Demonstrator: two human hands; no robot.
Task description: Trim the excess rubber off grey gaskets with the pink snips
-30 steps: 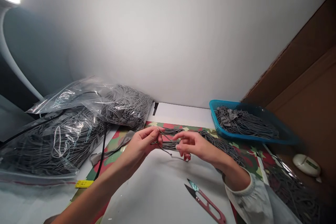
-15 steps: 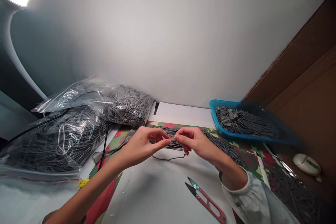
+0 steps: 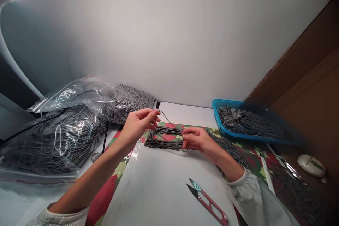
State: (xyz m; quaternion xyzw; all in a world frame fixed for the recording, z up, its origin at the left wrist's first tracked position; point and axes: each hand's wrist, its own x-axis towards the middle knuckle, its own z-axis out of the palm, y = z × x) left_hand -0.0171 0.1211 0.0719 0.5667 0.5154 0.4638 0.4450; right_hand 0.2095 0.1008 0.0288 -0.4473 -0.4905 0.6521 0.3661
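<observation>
My left hand (image 3: 140, 122) is raised above the far end of the white board, thumb and forefinger pinched on a thin grey cord (image 3: 166, 117). That cord slopes down from the fingertips toward my right hand (image 3: 198, 140). The fingers of my right hand are closed at the right end of a flat bundle of grey cords (image 3: 164, 144); what lies between its fingertips is partly hidden, though the cord seems to lead there. Below my right hand, thread snips (image 3: 209, 203) with red handles lie on the white board (image 3: 153, 187), blades apart.
Clear plastic bags (image 3: 60, 141) of grey cords fill the left side, with a black cable (image 3: 34, 126) across them. A blue basket (image 3: 221, 127) of cords stands at the back right, near a white computer mouse (image 3: 311, 165) and cardboard (image 3: 307, 77). More cords (image 3: 233, 152) lie beside my right wrist.
My hands have drawn apart: the left went up and to the left with the cord, the right slightly to the right. The cord bundle between them is now more exposed.
</observation>
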